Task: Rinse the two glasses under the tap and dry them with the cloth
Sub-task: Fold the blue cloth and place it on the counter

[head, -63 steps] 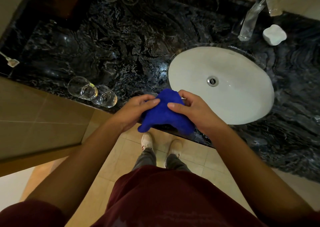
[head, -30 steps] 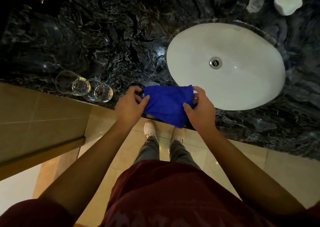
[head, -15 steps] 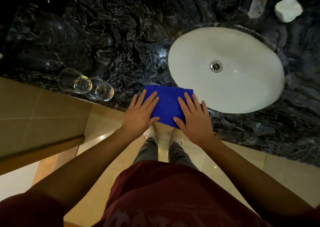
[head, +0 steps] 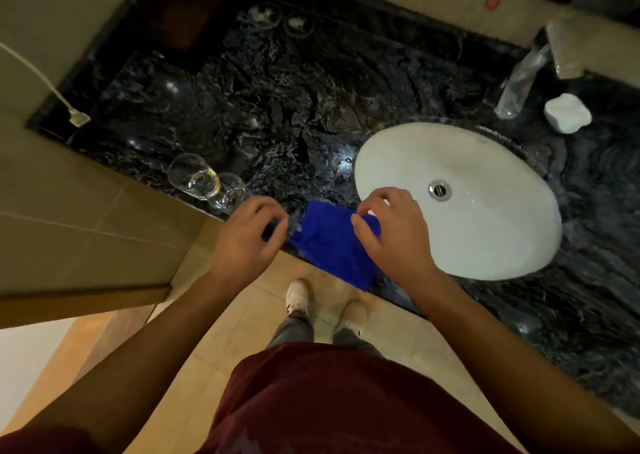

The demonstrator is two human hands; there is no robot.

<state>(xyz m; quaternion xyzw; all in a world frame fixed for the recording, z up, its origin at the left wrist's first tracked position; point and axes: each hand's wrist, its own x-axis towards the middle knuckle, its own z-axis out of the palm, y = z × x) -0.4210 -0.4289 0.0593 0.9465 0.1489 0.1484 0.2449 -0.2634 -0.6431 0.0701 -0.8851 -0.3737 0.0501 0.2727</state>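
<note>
While both hands pinch the cloth at the desk edge, glasses wait.
Left hand and right hand hold its ends; two glasses stand just left of left hand, nearer it.

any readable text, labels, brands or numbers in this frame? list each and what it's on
None readable.
Maroon shirt: a faint print near the bottom edge, too blurred to read.
Red mark on the wall: a blur, no letters to make out.
Glasses, blue cloth, white sink, tap: no markings visible.
</note>
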